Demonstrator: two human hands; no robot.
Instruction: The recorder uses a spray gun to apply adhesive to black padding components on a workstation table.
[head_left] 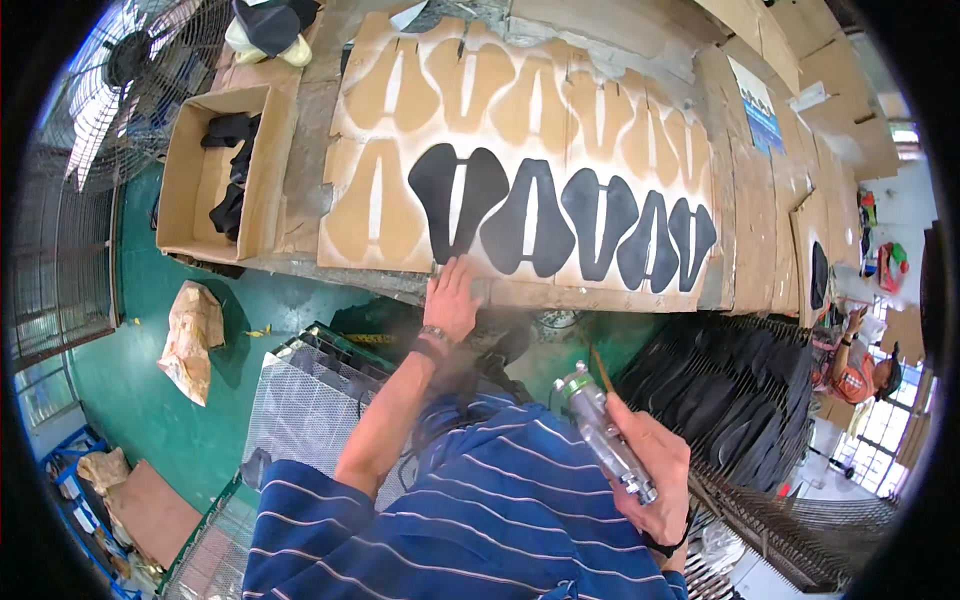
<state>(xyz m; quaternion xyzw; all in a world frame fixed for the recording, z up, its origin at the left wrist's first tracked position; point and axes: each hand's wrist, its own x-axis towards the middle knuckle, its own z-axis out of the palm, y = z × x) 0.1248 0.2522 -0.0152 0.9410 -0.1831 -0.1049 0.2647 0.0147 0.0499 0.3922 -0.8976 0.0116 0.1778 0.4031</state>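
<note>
A row of black slotted shoe-upper-like pieces [530, 222] lies on a cardboard sheet [345, 262] marked with whitish overspray. My left hand [455, 300] reaches to the front edge of the sheet. Its fingers are stretched out, and their tips are at the lower end of the leftmost black piece [440, 190]; whether they press on it I cannot tell. My right hand [655, 465] is closed around a metal spray gun [608, 440], held low in front of my body, off the table. Bare brown outlines of the same shape [392, 95] fill the far part of the sheet.
A cardboard box [178, 225] with several black pieces stands at the table's left, near a large fan [125, 60]. Racks of black pieces [740, 385] stand at right. A wire mesh rack [300, 400] is left of my body. Another person [855, 375] is at far right.
</note>
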